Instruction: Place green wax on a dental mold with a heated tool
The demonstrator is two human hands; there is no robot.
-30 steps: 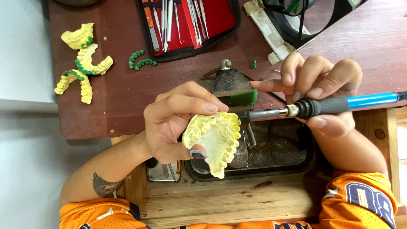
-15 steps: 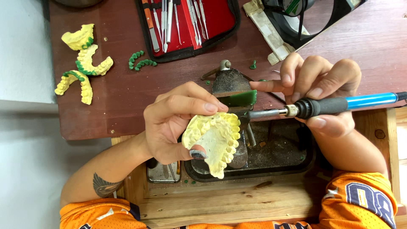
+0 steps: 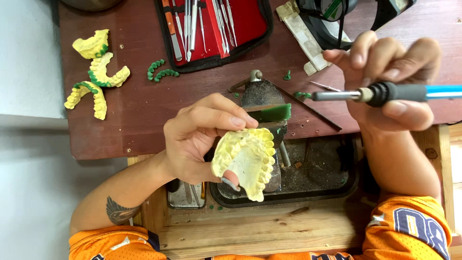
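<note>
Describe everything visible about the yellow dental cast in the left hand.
The yellow dental cast is a horseshoe-shaped arch that looks like plaster, with a row of moulded teeth along its curved rim and a flatter, paler centre. The left hand grips it from the left, fingertips on its upper edge and thumb at its lower part. It is held above a dark tray, apart from the soldering-type tool.

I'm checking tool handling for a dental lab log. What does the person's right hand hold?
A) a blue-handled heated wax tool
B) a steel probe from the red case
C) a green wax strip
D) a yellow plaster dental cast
A: the right hand grips the blue-handled heated wax tool, its metal tip pointing left.
</note>
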